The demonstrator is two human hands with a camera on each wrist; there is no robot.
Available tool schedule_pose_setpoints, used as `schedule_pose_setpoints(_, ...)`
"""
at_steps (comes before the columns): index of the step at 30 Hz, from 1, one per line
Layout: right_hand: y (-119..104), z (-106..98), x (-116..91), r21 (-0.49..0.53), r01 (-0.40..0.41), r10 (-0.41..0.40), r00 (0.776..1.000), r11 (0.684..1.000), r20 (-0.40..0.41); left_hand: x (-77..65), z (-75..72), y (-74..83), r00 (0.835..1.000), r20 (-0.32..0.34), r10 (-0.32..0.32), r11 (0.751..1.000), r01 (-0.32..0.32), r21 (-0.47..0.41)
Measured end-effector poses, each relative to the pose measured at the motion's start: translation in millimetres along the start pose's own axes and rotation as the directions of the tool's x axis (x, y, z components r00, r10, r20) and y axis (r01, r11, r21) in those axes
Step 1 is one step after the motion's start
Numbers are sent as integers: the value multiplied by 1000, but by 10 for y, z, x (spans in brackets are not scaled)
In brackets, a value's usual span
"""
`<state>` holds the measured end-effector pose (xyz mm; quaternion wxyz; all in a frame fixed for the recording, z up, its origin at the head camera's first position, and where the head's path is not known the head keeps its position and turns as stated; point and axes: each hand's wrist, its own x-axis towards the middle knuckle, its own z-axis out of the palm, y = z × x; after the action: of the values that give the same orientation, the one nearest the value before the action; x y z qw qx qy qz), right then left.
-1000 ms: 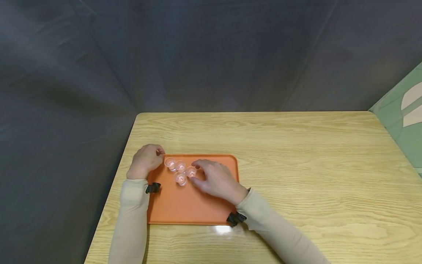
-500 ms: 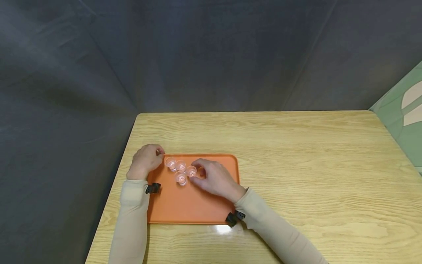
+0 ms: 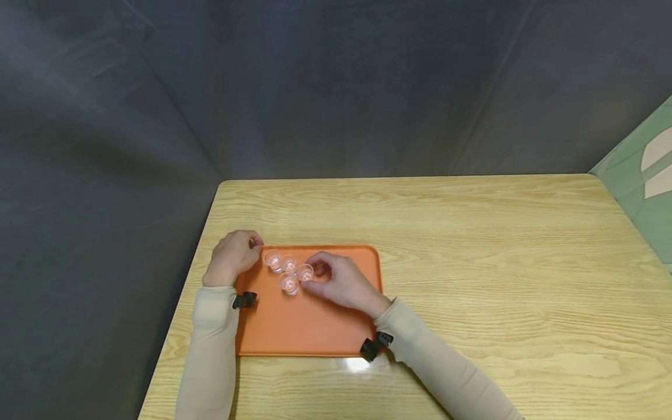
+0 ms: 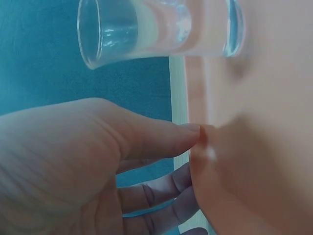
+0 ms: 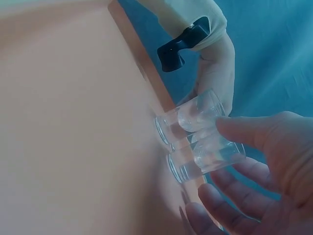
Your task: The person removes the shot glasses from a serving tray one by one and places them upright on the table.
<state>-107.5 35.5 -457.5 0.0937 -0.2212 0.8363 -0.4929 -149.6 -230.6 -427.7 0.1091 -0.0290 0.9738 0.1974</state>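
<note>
Several small clear shot glasses stand upright, grouped near the far left corner of an orange tray (image 3: 299,332). My right hand (image 3: 343,283) holds the rightmost shot glass (image 3: 305,273) between thumb and fingers. In the right wrist view, the thumb lies at the rim of that shot glass (image 5: 205,159), with the other fingers behind it. My left hand (image 3: 231,256) is at the tray's far left corner. The left wrist view has the thumb on the tray's rim (image 4: 198,100) and the fingers curled along its outer side, pinching it. One shot glass (image 4: 161,29) stands just beyond that thumb.
Beneath the tray is a light wooden table (image 3: 499,274), which extends far to the right. A dark curtain (image 3: 346,87) hangs behind it and along the left. Black wrist devices (image 3: 370,349) on both sleeves overlap the tray in the head view.
The right thumb and fingers have closed in slightly on the rightmost shot glass. My left hand stays at the tray corner, and the glasses keep their grouping.
</note>
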Motion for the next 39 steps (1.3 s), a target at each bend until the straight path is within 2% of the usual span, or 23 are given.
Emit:
schedule_pose_setpoints(10, 8, -23, -18, 66, -47, 47, 999, 997, -4, -13, 6, -12, 1000, -4, 25, 1000, -25, -4)
schedule_pose_setpoints(22, 36, -109, -51, 168, -59, 66, 997, 984, -35, -16, 9, -17, 1000, -14, 27, 1000, -27, -1)
schedule_pose_setpoints(29, 76, -180, -81, 222, -55, 74, 994, 973, -75, -25, 8, -13, 1000, -11, 22, 1000, -22, -7)
schedule_pose_setpoints(35, 135, -278, -124, 249, -16, 46, 992, 968, -117, -22, 2, -13, 1000, -13, 24, 1000, -25, -5)
schedule_pose_setpoints(39, 175, -353, -156, 249, -48, 85, 986, 967, -140, -18, 0, -11, 1000, -10, 19, 1000, -19, 0)
